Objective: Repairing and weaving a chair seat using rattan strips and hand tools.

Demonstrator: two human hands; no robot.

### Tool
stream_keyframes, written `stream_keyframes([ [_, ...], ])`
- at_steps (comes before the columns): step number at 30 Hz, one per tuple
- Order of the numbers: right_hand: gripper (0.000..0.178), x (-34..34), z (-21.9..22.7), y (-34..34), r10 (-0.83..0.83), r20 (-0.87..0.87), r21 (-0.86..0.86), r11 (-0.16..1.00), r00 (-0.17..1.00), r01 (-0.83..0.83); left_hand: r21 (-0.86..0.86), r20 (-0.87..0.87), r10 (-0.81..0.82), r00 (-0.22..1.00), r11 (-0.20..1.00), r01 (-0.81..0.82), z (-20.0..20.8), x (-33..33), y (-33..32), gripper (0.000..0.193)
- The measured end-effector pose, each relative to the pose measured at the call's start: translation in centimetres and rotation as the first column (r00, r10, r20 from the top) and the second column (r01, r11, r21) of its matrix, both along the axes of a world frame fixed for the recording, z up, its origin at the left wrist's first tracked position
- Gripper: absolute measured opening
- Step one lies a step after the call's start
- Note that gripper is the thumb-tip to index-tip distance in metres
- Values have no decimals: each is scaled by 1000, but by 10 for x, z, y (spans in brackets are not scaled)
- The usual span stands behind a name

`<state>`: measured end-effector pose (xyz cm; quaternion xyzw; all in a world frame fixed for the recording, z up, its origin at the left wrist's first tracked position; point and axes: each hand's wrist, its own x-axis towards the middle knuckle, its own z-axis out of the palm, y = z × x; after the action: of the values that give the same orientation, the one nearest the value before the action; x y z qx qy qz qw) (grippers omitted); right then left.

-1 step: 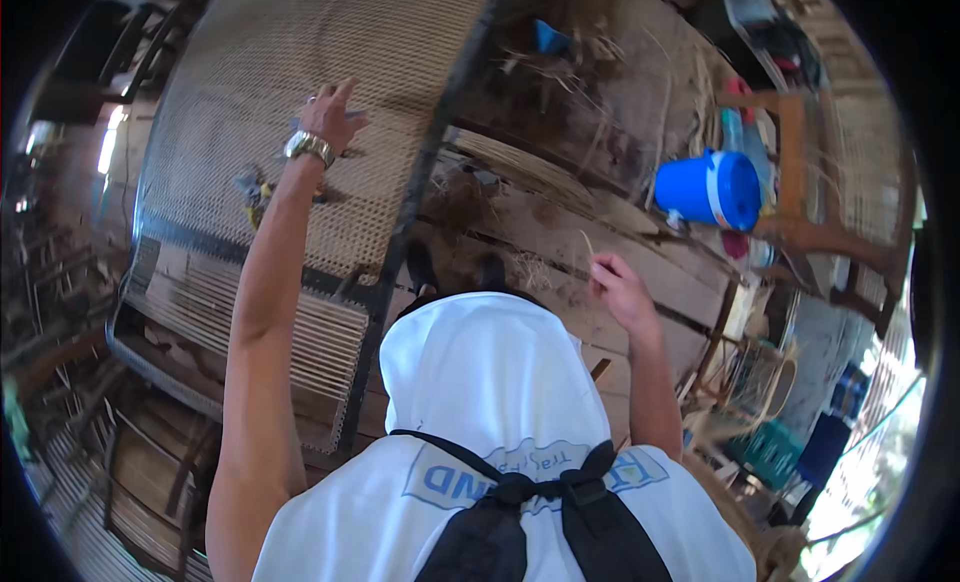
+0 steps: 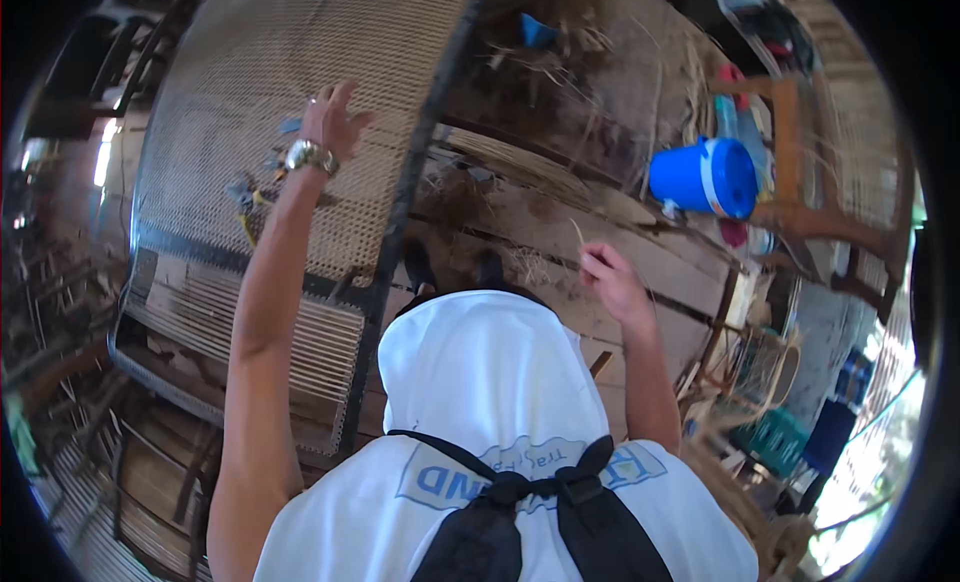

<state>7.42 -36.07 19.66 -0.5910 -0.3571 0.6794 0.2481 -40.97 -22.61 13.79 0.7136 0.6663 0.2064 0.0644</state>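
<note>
The right hand (image 2: 612, 282) pinches 1 thin cane strand (image 2: 578, 237), which rises just above its fingertips. Farther off, the left hand (image 2: 330, 122), fingers spread, rests on the woven cane panel (image 2: 260, 72); a blue bucket (image 2: 705, 177) stands beyond.

The woven panel (image 2: 300, 112) lay under the left hand (image 2: 330, 122); a bucket (image 2: 705, 177) stood beyond the right hand (image 2: 612, 282).

The left hand (image 2: 330, 117) partly covers the woven cane panel (image 2: 250, 92); its fingertips blur.
</note>
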Motion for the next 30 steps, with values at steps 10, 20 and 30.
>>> stream_keyframes([
  [10,13,-39,-4,-2,115,-188,15,993,975,-114,-419,887,451,96,702,575,26,243,-111,24],
  [20,13,64,16,-6,328,-105,-91,937,939,-337,-570,774,616,-146,778,264,11,179,-51,15],
  [30,20,131,47,-19,295,304,-139,954,906,-264,-533,747,593,-299,804,262,-17,161,-40,11],
])
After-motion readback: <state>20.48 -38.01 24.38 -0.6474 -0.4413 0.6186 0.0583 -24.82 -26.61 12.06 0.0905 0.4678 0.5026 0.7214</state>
